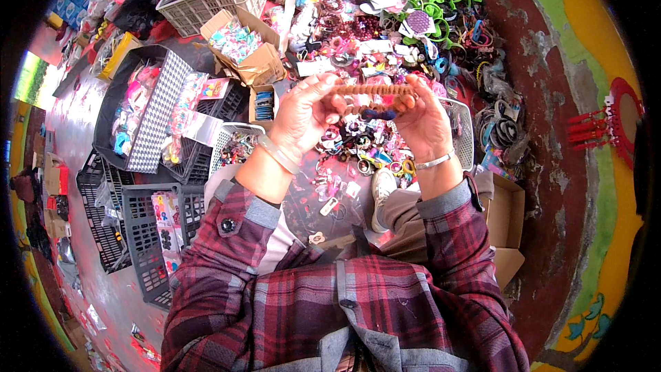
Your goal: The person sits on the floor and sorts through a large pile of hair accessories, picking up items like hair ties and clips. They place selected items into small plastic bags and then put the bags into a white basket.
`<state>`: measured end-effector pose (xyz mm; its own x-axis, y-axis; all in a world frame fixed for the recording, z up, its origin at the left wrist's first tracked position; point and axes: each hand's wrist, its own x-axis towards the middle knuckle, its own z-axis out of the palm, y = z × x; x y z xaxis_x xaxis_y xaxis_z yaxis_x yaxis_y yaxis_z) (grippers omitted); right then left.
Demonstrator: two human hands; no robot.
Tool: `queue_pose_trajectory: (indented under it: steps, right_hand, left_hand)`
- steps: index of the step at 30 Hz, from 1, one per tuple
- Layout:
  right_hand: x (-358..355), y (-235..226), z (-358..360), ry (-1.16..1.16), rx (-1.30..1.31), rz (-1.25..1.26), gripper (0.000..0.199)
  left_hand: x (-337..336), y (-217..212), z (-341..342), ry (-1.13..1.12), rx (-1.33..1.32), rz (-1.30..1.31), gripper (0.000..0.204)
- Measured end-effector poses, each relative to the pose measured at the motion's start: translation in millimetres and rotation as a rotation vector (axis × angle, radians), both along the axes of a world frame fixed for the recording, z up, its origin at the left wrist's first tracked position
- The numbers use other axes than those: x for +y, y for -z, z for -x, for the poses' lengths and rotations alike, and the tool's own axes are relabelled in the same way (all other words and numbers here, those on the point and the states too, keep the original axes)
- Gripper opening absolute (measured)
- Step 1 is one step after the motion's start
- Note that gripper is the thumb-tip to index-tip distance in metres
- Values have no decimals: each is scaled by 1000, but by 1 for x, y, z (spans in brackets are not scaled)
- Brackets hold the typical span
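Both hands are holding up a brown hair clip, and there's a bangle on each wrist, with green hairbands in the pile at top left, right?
Not quite: the head view shows the green hairbands at top right. Both hands, left and right, do hold the brown clip, each wrist bangled.

Brown hair comb (375, 89) — matt, ridged plastic

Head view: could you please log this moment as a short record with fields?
Left hand: grips the left end of a brown braided band
Right hand: grips the band's right end
Band: held level, above the pile
Below: pile of small hair accessories
Left side: dark crates, open cardboard box
Right side: green hoops
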<state>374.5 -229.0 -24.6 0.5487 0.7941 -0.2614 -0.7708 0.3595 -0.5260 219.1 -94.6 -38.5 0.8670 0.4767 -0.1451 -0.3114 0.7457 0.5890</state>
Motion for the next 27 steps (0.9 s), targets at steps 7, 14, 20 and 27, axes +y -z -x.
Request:
queue_pose_trajectory:
  steps: [7, 14, 20, 27]
  right_hand:
    - [-2, 2, 6, -267, -229, -59, 22]
    - [0, 4, 15, -246, -255, -27, 17]
    - [-1, 8, 11, -203, -246, 2, 16]
    - [2, 7, 15, -210, -300, -11, 16]
  left_hand:
    - [-15, -4, -4, 202, 80, -160, 36]
    - [-23, -7, -6, 262, 66, -266, 54]
    - [-29, -20, -5, 140, -19, -395, 44]
    - [-23, 20, -11, 62, 236, -840, 26]
